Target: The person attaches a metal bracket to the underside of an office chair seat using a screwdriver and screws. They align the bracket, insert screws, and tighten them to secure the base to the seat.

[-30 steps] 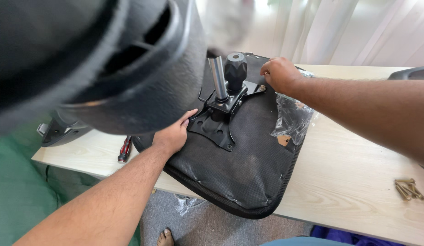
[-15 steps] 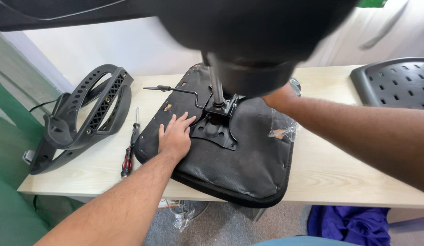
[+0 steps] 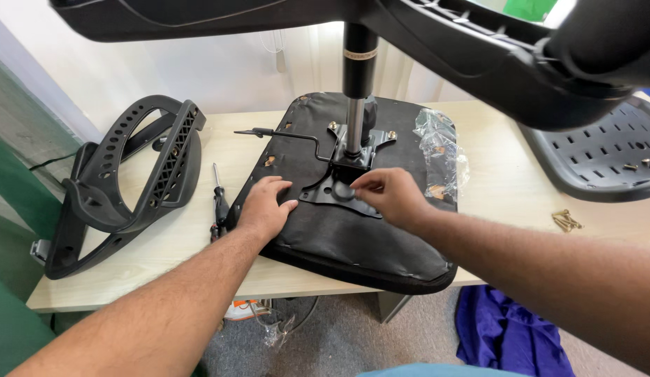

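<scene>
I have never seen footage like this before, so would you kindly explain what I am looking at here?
One camera worn on a person's head looks down at their two bare hands. On a pale table lies an upturned black chair seat with a metal plate and an upright gas cylinder fixed to it. The left hand rests flat on the seat; the right hand touches the plate, holding nothing I can make out. Left of the seat lie a screwdriver and black armrests; to the right, a plastic bag, loose screws and a perforated black panel. The dark shapes overhead look like the chair's base.
</scene>
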